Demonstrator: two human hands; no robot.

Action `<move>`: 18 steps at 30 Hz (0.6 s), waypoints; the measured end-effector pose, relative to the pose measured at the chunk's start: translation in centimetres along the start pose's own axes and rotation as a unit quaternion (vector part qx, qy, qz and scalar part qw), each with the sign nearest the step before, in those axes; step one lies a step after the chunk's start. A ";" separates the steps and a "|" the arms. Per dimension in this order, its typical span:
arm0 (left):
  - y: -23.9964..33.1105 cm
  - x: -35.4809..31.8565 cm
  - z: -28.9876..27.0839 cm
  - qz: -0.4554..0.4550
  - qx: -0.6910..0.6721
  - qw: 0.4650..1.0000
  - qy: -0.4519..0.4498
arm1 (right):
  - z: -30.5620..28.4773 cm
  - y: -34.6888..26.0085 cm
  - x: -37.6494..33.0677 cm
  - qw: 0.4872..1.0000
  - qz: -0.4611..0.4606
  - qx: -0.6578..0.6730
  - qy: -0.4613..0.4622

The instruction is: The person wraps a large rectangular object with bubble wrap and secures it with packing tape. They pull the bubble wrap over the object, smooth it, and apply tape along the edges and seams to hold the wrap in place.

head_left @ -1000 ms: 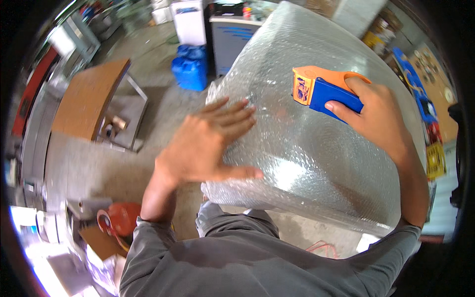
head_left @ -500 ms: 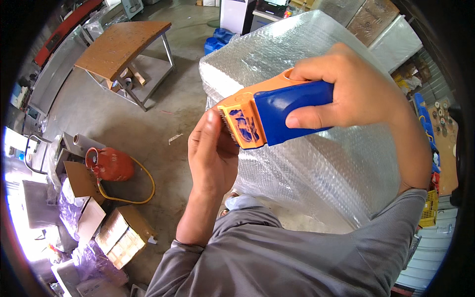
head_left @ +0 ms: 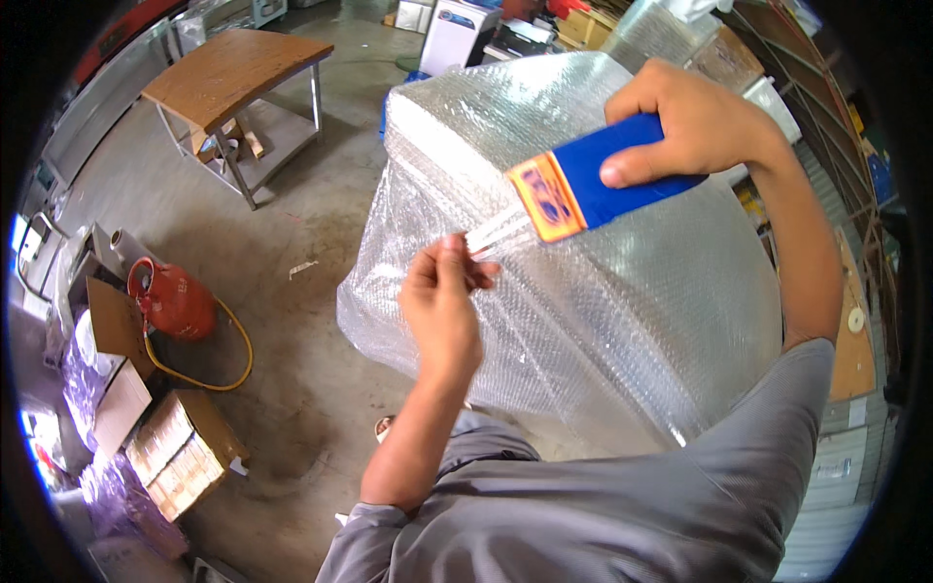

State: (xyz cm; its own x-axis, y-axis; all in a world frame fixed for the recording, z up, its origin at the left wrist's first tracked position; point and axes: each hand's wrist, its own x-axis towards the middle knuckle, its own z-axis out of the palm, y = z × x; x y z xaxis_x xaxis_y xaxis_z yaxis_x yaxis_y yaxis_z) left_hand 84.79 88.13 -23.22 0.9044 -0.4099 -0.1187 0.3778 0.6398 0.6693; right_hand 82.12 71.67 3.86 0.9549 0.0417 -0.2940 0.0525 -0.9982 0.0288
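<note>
My right hand (head_left: 685, 126) is wrapped round a blue and orange tape dispenser (head_left: 622, 175), held above a large block. From the dispenser's toothed orange end a short length of clear tape (head_left: 501, 231) stretches down to the left. Its free end is pinched between the thumb and fingers of my left hand (head_left: 449, 291). Beneath both hands stands the big boxy bundle covered in clear bubble wrap (head_left: 622, 321); the wrap hangs loosely on its left side. What lies inside the bundle cannot be made out.
A brown-topped table (head_left: 238, 73) with metal legs stands at the far left. On the floor to the left are a red gas cylinder (head_left: 180, 299) with a yellow hose (head_left: 219, 381), and open cardboard boxes (head_left: 185, 452). A white machine (head_left: 457, 34) stands behind the bundle.
My hands have drawn apart, the dispenser going right and slightly up. A length of tape now shows between them, where my left fingers were at the dispenser's toothed edge.
</note>
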 end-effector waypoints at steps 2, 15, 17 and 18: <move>-2.2 -0.5 1.3 0.027 0.004 0.998 0.056 | 0.0 1.4 1.2 0.999 0.020 -0.007 -0.042; -13.7 1.4 3.6 0.286 0.375 0.863 0.179 | 3.8 12.7 2.2 0.994 0.001 0.071 -0.078; -14.1 1.7 2.8 0.338 0.421 0.827 0.152 | 2.5 12.0 1.7 0.994 0.059 -0.017 -0.095; -13.9 2.1 2.5 0.366 0.444 0.806 0.142 | 1.6 11.1 1.9 0.989 0.086 -0.062 -0.102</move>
State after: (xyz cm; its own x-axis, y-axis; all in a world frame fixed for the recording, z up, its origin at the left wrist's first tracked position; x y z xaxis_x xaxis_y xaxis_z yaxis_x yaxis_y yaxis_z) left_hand 80.89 76.72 -30.93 0.8769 0.1119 0.4674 -0.4541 -0.1256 0.8820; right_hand 84.02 60.56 2.14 0.8752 -0.1496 -0.4601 -0.0572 -0.9763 0.2086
